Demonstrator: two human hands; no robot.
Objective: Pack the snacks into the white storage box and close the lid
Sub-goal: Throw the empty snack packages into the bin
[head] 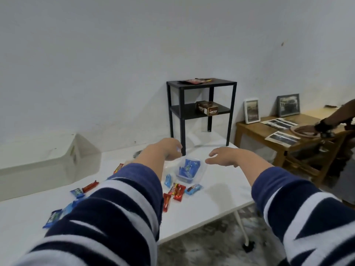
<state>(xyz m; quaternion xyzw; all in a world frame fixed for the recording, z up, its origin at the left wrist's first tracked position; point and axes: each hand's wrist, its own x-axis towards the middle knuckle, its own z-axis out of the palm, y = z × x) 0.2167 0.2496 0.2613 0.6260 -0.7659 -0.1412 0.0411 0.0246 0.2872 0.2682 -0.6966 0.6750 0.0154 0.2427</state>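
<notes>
The white tabletop (217, 200) runs out to a near-right edge that slants down to the lower middle of the view, with a white leg under that corner; the stretch between the right hand and that edge carries nothing visible. Both hands reach forward over a small clear plastic container (199, 170) near the middle of the tabletop, which holds several blue snack packets (189, 167); their exact number cannot be told. The left hand (169, 150) hovers just behind and left of the container with fingers curled downward, and whether it pinches anything cannot be told. The right hand (223, 157) hangs just right of the container, fingers loosely spread and holding nothing. Just in front of the container lie loose snacks: two blue packets (193, 189) and about three red packets (179, 191). Further left, partly hidden by the striped left sleeve (115, 214), are two more red bars (90, 186) and about three blue packets (77, 192). The white storage box (44, 164) sits at the far left of the tabletop, well apart from the hands, with its lid on. A black two-tier shelf (201, 108) stands on the far end of the tabletop behind the hands, with a brown carton (208, 108) on its lower tier. To the right, a wooden desk (255, 127) carries two framed pictures and prints, and another person's hand (307, 128) rests there.
</notes>
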